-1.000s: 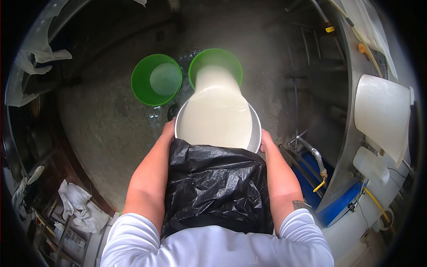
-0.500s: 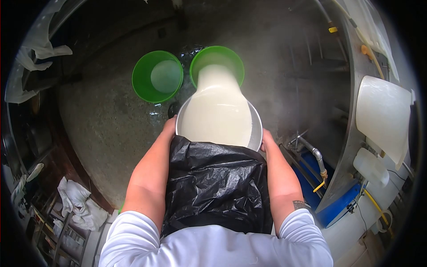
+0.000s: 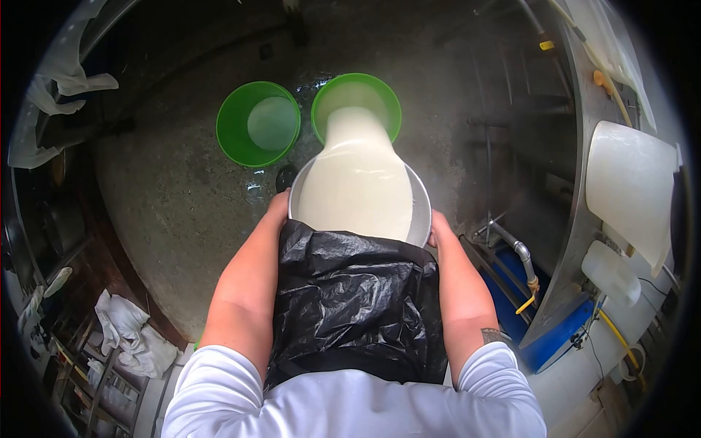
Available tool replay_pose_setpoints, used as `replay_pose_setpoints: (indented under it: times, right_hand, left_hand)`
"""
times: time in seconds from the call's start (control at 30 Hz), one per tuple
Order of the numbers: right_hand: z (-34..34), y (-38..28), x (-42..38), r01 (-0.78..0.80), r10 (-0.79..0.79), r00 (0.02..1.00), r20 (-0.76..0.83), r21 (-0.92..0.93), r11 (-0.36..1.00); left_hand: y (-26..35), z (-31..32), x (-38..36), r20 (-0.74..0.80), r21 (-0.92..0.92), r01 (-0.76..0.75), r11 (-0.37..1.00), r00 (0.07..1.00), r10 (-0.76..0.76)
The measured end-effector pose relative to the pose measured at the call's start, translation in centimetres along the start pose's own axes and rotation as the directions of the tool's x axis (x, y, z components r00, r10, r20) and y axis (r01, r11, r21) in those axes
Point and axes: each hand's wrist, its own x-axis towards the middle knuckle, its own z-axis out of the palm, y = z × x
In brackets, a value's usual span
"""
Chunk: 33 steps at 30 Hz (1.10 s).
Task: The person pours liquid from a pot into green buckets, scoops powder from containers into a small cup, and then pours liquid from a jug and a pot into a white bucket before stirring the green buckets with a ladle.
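Note:
Between my hands a wide metal pot is tipped forward, away from my body. A creamy white liquid fills it and pours in a broad stream over the far rim into a green bucket on the floor. My left hand grips the pot's left side, and my right hand grips its right side; the fingers of both are mostly hidden. A black plastic apron covers my front and touches the pot's near edge.
Left of the pour stands a second green bucket with whitish liquid at its bottom. The concrete floor is wet in places. On the right are a metal pipe, a blue container and a white tub. White cloths hang at lower left.
The pour continues with the pot and both hands almost in the same place. The view has shifted very slightly.

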Motion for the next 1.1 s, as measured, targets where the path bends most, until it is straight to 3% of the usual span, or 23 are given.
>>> replay_pose_setpoints:
  times: [0.27,0.47,0.67,0.83,0.97,1.1]
  right_hand:
    - [-0.6,0.5,0.8,-0.02,0.019,0.999,-0.036,-0.038,0.999]
    - [-0.9,0.9,1.4,-0.011,0.011,1.0,-0.029,-0.026,1.0]
    - [-1.0,1.1,2.0,-0.036,0.035,0.999,-0.025,-0.042,0.998]
    - [-0.9,0.8,1.7,-0.067,0.065,0.997,-0.047,-0.035,0.997]
    - [-1.2,0.8,2.2,-0.059,0.058,0.998,-0.019,-0.036,0.998]
    - [-1.0,0.5,1.9,-0.068,0.066,0.997,-0.034,-0.08,0.994]
  left_hand:
    - [1.8,0.4,-1.9,-0.005,0.068,0.007,0.998,1.0,-0.007]
    - [1.9,0.6,-2.2,0.043,-0.04,0.047,0.998,0.998,-0.046]
    - [0.8,0.2,-0.9,0.016,0.053,0.013,0.999,1.0,-0.014]
    - [0.7,0.0,-0.8,0.044,-0.112,0.026,0.993,0.999,-0.021]
    - [0.5,0.0,-0.3,0.054,-0.122,0.031,0.992,0.998,-0.025]
    - [0.9,0.2,-0.5,0.069,-0.024,0.045,0.999,0.997,-0.043]
